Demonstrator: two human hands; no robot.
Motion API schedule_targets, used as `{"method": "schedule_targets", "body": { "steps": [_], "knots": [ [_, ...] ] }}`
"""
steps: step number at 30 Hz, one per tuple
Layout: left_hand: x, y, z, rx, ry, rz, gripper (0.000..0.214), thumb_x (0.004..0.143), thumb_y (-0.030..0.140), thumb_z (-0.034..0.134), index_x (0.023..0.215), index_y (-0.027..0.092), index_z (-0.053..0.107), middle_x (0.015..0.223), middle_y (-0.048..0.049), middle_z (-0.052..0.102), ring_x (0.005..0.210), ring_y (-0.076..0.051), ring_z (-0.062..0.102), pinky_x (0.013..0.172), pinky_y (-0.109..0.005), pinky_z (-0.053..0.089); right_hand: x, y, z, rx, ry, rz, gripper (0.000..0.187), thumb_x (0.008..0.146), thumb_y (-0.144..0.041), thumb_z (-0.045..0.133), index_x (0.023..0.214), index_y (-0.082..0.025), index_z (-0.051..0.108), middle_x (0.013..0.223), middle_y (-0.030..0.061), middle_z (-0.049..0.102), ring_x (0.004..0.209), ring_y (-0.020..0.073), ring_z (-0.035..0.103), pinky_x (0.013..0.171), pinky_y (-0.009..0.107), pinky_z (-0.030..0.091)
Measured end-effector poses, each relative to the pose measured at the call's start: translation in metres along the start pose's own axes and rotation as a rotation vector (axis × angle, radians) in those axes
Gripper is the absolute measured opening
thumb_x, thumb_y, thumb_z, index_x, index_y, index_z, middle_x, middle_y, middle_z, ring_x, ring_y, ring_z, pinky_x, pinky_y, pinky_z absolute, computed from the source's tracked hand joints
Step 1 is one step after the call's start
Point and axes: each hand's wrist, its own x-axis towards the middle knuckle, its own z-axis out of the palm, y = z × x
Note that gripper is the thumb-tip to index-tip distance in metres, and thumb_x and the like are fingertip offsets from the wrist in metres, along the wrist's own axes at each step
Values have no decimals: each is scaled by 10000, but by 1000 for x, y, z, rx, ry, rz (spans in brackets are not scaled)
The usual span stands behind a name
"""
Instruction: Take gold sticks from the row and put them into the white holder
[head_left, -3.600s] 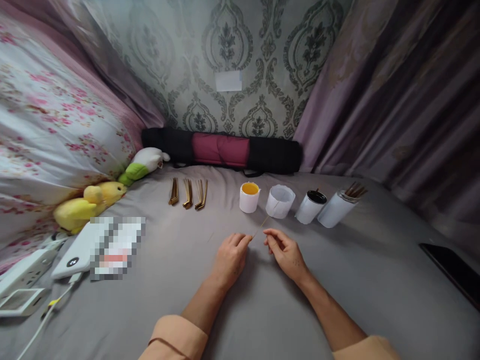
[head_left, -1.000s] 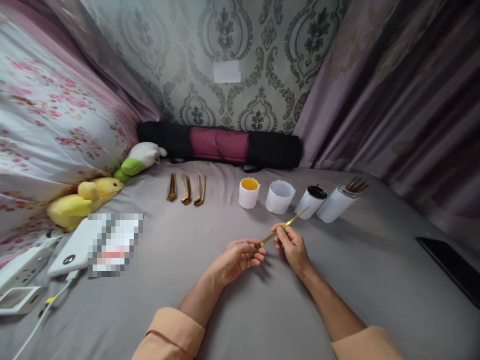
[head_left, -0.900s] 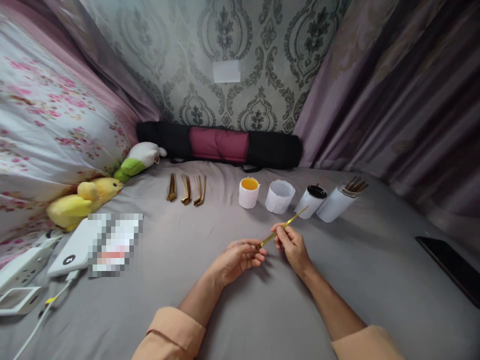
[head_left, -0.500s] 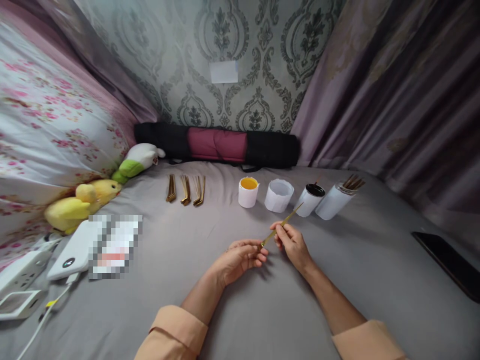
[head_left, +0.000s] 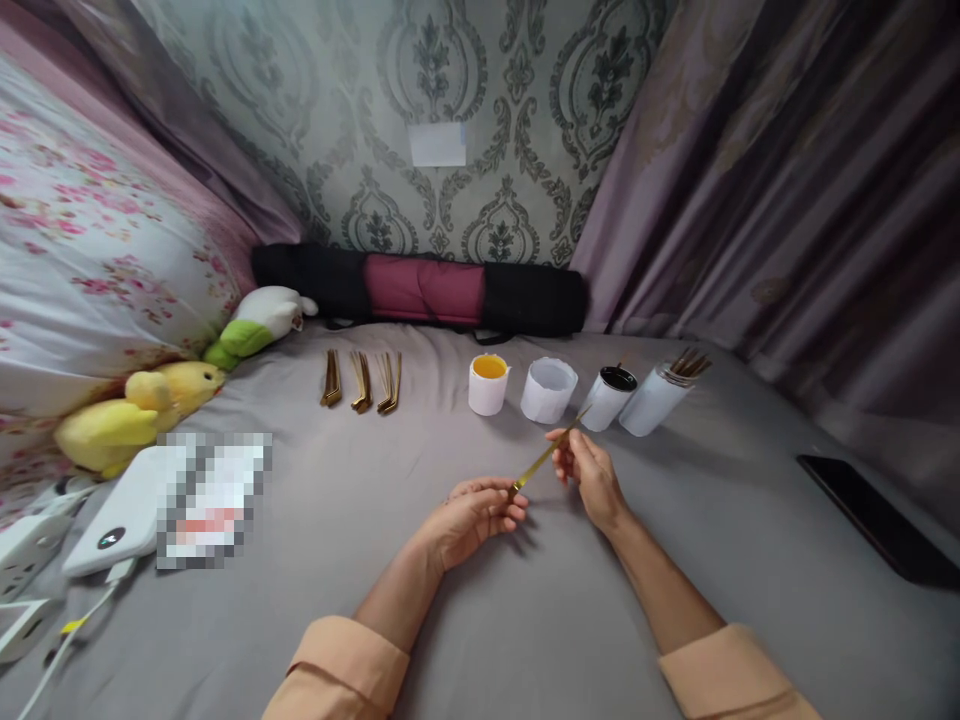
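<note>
A slim gold-coloured stick (head_left: 535, 467) slants up and to the right between my two hands. My left hand (head_left: 480, 515) pinches its lower end between thumb and fingers. My right hand (head_left: 592, 475) is closed on the stick nearer its thin upper end, which points toward the white paper-wrapped cups. Behind my hands, several similar gold sticks with bent ends lie in a left bundle (head_left: 331, 380), a middle bundle (head_left: 362, 382) and a right bundle (head_left: 389, 384). The exact kind of stick cannot be made out.
Across the grey sheet stand a cup with a yellow inside (head_left: 487, 392), a wide white cup (head_left: 550, 395), a dark-mouthed cup (head_left: 604, 405) and a leaning cup of sticks (head_left: 651, 405). A phone (head_left: 877, 520) lies right; a power bank (head_left: 124, 515) and plush toys (head_left: 112, 430) are left.
My right hand has slid a little up the stick, away from my left hand, baring more of it between them. The whole view has shifted slightly.
</note>
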Motion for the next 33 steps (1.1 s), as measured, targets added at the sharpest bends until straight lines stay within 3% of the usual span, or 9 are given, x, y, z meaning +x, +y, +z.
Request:
{"method": "schedule_targets", "body": {
  "steps": [16,29,33],
  "knots": [
    [-1,-1,0,-3,25,7,193,710,82,536,898,86,580,855,-136,641,697,-146,609,617,-236,462,15,-29,-21,120,112,-33,280,751,-430,497,827,-174,582,657,1,531,478,66,450,400,190,320],
    [-1,0,1,-16,44,3,204,707,85,544,909,80,572,852,-141,641,695,-151,611,619,-238,459,23,-45,-25,-47,144,-88,254,728,-409,543,786,-163,576,638,-4,531,457,54,439,386,181,328],
    [0,1,-3,-72,8,1,203,752,208,531,905,84,578,892,-145,635,744,-162,611,663,-252,458,24,-47,-26,-98,129,-95,258,725,-414,543,777,-163,569,631,-4,535,448,50,436,384,180,333]
  ]
}}
